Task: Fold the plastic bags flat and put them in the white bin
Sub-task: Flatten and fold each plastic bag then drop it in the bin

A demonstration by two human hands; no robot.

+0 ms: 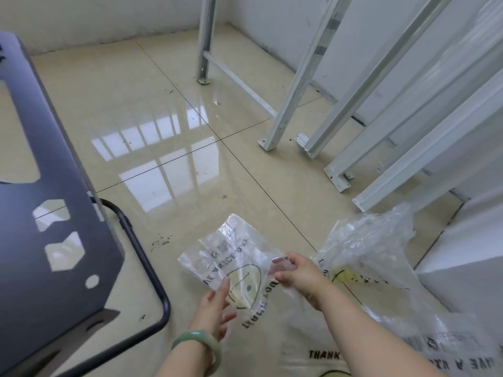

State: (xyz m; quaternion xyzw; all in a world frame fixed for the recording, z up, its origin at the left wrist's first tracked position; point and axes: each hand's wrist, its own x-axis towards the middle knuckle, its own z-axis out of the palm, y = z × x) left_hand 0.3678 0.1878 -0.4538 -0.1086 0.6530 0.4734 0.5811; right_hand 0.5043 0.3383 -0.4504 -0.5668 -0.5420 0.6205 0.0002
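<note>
A glossy beige tile floor runs to white walls. White metal rack legs slant down on the right. A dark panel with cut-out holes fills the left, and a black tube frame curves beneath it.

Low in the middle, a clear bag printed with a yellow smiley face and black lettering is held above the floor, partly folded and creased. The right grip pinches the bag's right edge between thumb and fingertips. The left grip, with a green bangle on its wrist, is spread with straight fingers, one fingertip resting on the bag's lower left edge.

Just right of the right grip lies a crumpled bag of the same print, puffed up. More flat bags overlap along the bottom right, under the right forearm.
</note>
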